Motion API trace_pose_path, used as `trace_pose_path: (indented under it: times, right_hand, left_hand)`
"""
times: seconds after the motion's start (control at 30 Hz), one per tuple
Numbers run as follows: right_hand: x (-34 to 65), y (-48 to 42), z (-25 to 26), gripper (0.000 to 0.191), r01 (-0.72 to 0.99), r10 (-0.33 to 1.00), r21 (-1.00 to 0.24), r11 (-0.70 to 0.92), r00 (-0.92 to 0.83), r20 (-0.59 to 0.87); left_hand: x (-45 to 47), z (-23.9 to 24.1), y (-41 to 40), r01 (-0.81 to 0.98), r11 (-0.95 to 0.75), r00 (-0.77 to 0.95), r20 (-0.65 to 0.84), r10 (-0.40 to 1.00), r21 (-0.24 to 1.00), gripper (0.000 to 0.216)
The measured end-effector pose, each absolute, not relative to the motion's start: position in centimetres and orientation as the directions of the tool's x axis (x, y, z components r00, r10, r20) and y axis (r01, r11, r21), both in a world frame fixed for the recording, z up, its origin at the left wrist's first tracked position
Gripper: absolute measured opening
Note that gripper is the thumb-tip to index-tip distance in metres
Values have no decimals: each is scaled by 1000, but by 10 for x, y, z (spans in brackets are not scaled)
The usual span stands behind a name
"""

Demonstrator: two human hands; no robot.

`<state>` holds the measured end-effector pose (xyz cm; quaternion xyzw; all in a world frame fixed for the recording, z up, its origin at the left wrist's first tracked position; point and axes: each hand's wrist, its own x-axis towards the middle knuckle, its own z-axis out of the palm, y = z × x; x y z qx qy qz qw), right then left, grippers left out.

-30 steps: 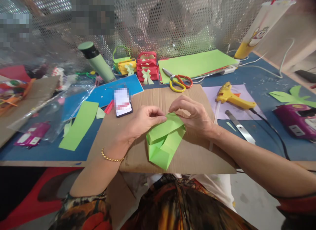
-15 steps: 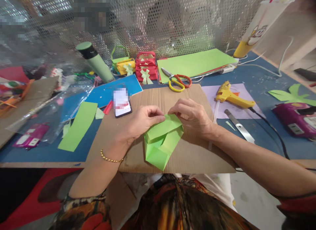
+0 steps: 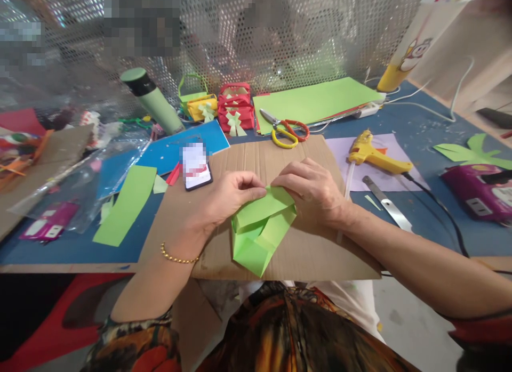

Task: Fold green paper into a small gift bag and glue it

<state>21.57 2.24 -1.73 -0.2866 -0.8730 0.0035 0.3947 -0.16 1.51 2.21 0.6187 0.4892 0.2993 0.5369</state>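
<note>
A folded green paper box [image 3: 258, 244] lies tilted over the cardboard sheet [image 3: 316, 255], its bottom corner pointing towards me. My left hand [image 3: 238, 193] pinches the box's far edge between thumb and fingers. Close beside it, my right hand [image 3: 310, 188] grips the same edge with bent fingers, their tips partly hidden behind the paper. Beyond the hands, scissors [image 3: 286, 132] with yellow and orange handles rest at the cardboard's far edge. A phone [image 3: 197, 169] with a lit screen is left of my left hand.
On the right, a yellow glue gun [image 3: 378, 154] sits on purple paper [image 3: 338, 148] near a metal blade [image 3: 388, 204]. Green sheets [image 3: 320, 103], small red paper bags [image 3: 236, 113] and a green bottle [image 3: 154, 103] stand at the back. A green strip [image 3: 126, 207] lies left.
Hardly anything differs. Both hands keep hold of the green paper box's far edge, and the right fingers have shifted very slightly. The whole view has moved a little.
</note>
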Motion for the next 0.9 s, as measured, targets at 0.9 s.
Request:
trace_pose_path:
  times: [0.9]
  right_hand:
    - [210,23,-24,15,473,570,-359,805,-448,689]
  left_hand:
    - [0,25,13,378,11,300,-134,944,926,20]
